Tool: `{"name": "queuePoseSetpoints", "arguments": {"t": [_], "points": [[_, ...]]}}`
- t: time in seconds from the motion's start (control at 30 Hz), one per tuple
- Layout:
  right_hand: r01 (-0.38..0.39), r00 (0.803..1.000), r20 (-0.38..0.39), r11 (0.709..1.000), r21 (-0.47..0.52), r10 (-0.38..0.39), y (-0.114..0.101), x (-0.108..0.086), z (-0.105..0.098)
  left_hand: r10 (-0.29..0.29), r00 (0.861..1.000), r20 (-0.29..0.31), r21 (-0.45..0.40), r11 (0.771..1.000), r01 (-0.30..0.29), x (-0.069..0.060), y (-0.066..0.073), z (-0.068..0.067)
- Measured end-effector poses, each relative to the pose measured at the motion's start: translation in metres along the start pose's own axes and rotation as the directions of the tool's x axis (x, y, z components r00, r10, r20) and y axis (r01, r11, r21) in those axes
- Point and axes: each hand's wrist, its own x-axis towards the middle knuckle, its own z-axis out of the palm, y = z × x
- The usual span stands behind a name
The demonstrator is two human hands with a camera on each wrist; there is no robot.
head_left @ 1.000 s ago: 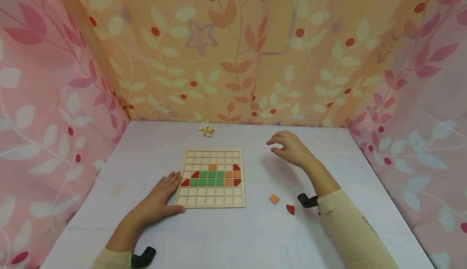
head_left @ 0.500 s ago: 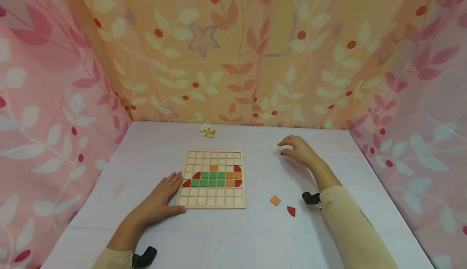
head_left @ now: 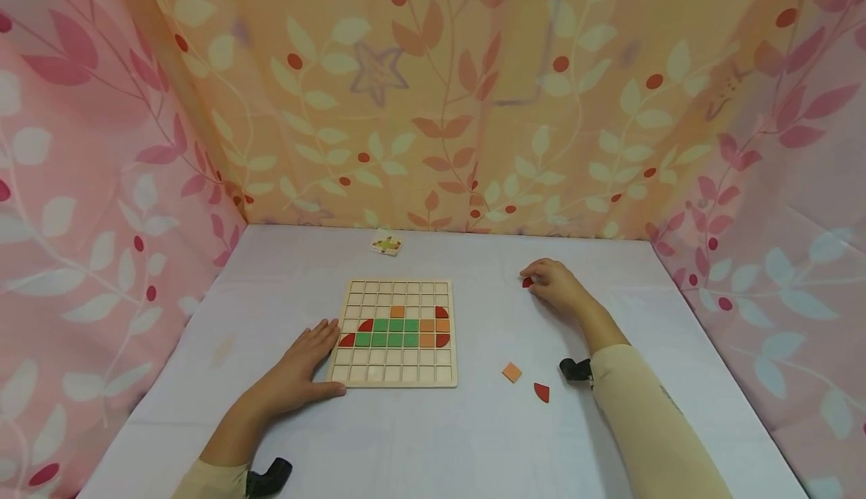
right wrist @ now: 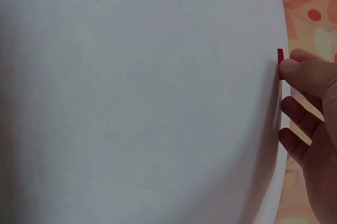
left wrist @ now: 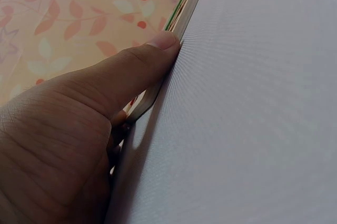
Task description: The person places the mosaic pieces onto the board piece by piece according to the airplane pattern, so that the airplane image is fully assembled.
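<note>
The wooden grid board (head_left: 392,375) lies on the table, its cells partly filled with green, orange and red tiles. My left hand (head_left: 298,367) rests at the board's left side, fingers straight, thumb at the near corner. In the left wrist view the thumb (left wrist: 131,71) touches the board's edge (left wrist: 192,10). Right of the board, near the far side, my right hand (head_left: 558,287) pinches a red tile (head_left: 528,282). The right wrist view has this red tile (right wrist: 280,66) edge-on between thumb and forefinger; its full outline is hidden.
A loose orange square tile (head_left: 512,372) and a red quarter-circle tile (head_left: 542,392) lie right of the board. Behind the board is a small patterned card (head_left: 387,243). Floral cloth (head_left: 311,146) walls the table at the back and both sides.
My right hand has shifted right and come down toward the tabletop, and the red tile at its fingertips shows more. My left hand keeps its place at the board.
</note>
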Motion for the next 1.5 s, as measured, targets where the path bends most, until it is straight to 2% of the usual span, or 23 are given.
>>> {"name": "queuePoseSetpoints", "arguments": {"t": [0.17,0.77,1.2,1.33,1.5], "points": [[-0.022,1.000,-0.011,0.999,-0.031,0.021,0.003,0.001,0.003,-0.009,1.000,0.016,-0.006,1.000,0.009,0.001,0.002,-0.002],[0.048,0.998,-0.034,0.986,-0.161,-0.054,0.001,-0.001,0.006,-0.009,1.000,0.026,0.009,1.000,0.009,0.001,0.005,-0.005],[0.050,0.998,-0.031,0.991,-0.125,-0.054,-0.012,-0.003,0.004,-0.018,1.000,0.023,0.004,1.000,0.018,0.001,0.004,-0.004],[0.079,0.995,-0.048,0.990,-0.119,-0.086,-0.021,-0.002,0.001,-0.022,0.999,0.026,-0.001,1.000,0.022,0.001,0.003,-0.004],[0.158,0.983,-0.077,0.983,-0.097,-0.166,-0.036,-0.001,-0.001,-0.021,0.999,0.027,-0.005,1.000,0.021,0.001,0.004,-0.004]]}}
